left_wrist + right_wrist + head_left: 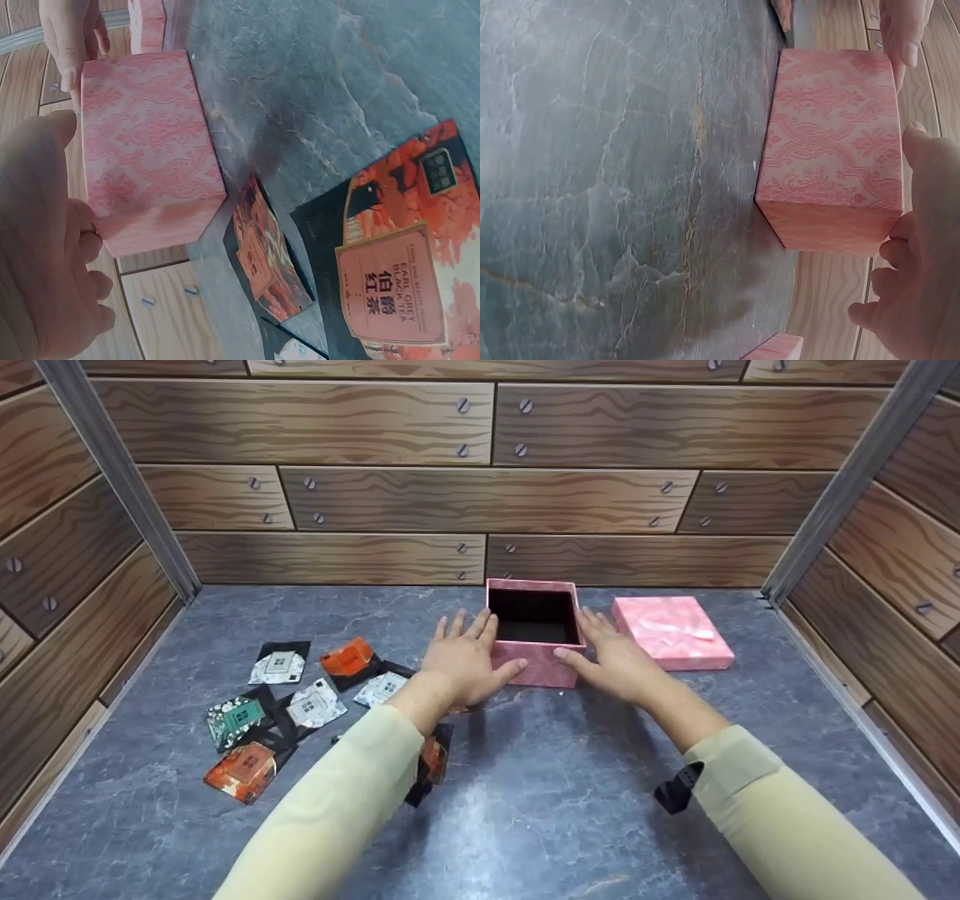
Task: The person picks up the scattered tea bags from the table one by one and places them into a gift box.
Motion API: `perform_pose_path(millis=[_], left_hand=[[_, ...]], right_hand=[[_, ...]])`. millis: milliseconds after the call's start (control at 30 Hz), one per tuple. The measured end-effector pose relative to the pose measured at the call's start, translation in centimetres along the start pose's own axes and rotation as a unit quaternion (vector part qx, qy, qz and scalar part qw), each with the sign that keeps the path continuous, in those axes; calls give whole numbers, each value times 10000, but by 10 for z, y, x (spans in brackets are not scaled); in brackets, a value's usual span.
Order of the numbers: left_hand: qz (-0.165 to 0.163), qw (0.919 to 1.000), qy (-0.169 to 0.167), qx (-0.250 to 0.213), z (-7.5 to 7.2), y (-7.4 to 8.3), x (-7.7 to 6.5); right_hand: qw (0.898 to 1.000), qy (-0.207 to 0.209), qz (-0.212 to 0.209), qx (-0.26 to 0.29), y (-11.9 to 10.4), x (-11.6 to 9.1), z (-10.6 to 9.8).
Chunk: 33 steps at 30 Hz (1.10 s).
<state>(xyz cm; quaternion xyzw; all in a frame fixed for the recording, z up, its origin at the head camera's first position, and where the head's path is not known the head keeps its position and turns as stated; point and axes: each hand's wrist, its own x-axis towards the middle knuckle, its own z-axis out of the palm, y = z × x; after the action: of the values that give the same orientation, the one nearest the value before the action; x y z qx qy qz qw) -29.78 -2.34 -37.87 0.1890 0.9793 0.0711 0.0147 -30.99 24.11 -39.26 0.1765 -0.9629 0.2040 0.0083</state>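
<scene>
A pink patterned gift box stands upright with its top uncovered, showing a dark interior. At its left side is my left hand, fingers extended and touching the upper edge, thumb toward the front. My right hand lies against the opposite side in the same way, fingers straight. Both wrist views show the box front, with the left hand and right hand beside its rim. To the right, the pink lid with a ribbon bow rests on the table.
Several tea sachets are spread at the left, among them a green one, a white one and an orange one. An Earl Grey black tea sachet lies below the left forearm. Wood-patterned walls enclose the grey marbled table.
</scene>
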Motion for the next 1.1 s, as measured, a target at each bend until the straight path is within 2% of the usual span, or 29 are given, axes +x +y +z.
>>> perform_pose_path(millis=[333, 600, 1100], left_hand=[[41, 9996, -19, -272, 1, 0, -2], [206, 9995, -45, -251, 3, 1, -9], [535, 9983, 158, -155, 9, 6, -37]], right_hand=[[9992, 332, -23, -216, -2, -1, 7], [9985, 515, -118, -155, -1, -6, 10], [9966, 686, -398, -207, -6, -30, 14]])
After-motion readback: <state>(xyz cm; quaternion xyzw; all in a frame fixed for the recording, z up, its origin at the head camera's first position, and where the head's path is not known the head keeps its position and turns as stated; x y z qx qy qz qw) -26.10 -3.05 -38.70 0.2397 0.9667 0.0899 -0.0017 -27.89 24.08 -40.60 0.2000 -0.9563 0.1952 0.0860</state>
